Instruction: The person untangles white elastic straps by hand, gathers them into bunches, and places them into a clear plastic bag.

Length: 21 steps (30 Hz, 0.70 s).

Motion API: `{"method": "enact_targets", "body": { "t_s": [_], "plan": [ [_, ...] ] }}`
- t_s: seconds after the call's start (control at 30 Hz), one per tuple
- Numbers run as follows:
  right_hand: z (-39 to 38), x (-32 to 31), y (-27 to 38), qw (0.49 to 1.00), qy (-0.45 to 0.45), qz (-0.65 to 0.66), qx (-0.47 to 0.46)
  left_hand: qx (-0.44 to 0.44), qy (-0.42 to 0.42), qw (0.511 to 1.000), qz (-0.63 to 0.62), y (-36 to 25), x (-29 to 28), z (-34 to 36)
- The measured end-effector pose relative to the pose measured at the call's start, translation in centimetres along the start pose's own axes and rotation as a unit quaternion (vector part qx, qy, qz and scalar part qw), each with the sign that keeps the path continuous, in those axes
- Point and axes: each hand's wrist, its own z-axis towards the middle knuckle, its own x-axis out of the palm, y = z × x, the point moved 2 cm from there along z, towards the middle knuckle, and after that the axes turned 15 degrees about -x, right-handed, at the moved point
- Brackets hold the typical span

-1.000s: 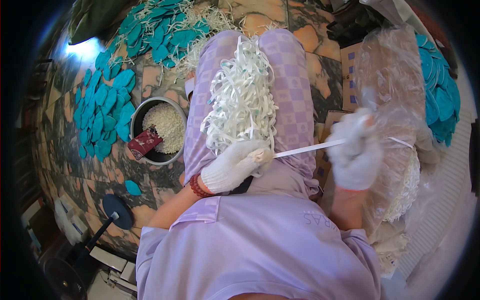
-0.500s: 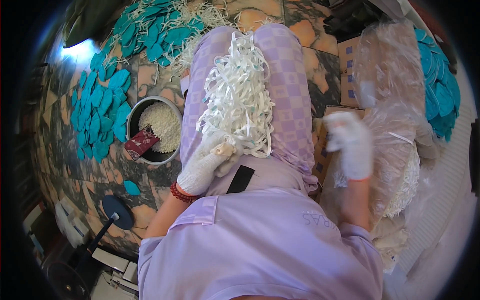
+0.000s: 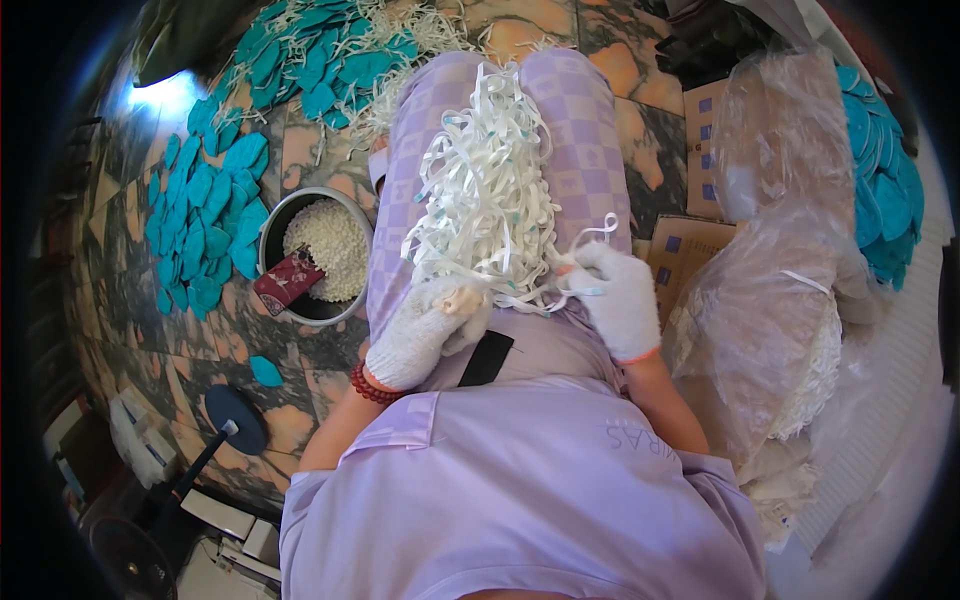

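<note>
Right hand (image 3: 615,297) pinched narrow on white strap (image 3: 586,291), beside tangled strap pile (image 3: 490,190) on lap (image 3: 585,150). Left hand (image 3: 428,325) curled at pile's lower edge, can't tell if holding anything. Imo draw 1 strap out gently, steady rest so nothing snags.

A glossy, marble-patterned tile floor (image 3: 298,165), blackish and orange-pink, spreads across the frame's left and top; bluish-white glare (image 3: 168,92) shines upper left; a pale ribbed surface (image 3: 868,410) borders the right.
</note>
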Motion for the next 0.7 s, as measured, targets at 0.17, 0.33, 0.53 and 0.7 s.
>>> {"method": "enact_targets", "body": {
  "t_s": [0.17,0.33,0.53,0.7],
  "plan": [
    [-1.0,-4.0,3.7,0.968,0.010,0.181,0.171,-0.109,0.012,0.994,0.021,-2.7,0.5,-0.2],
    [-1.4,-5.1,7.1,0.992,0.010,0.116,0.039,0.166,-0.063,0.936,0.305,-6.8,3.6,1.3],
    [-1.8,-5.3,8.4,0.987,-0.019,0.161,0.016,0.262,-0.009,0.863,0.432,-6.8,6.2,3.4],
    [-1.3,-8.0,5.5,0.878,-0.189,0.438,-0.049,0.203,0.042,0.878,0.431,-6.3,5.0,2.9]
  ]
}}
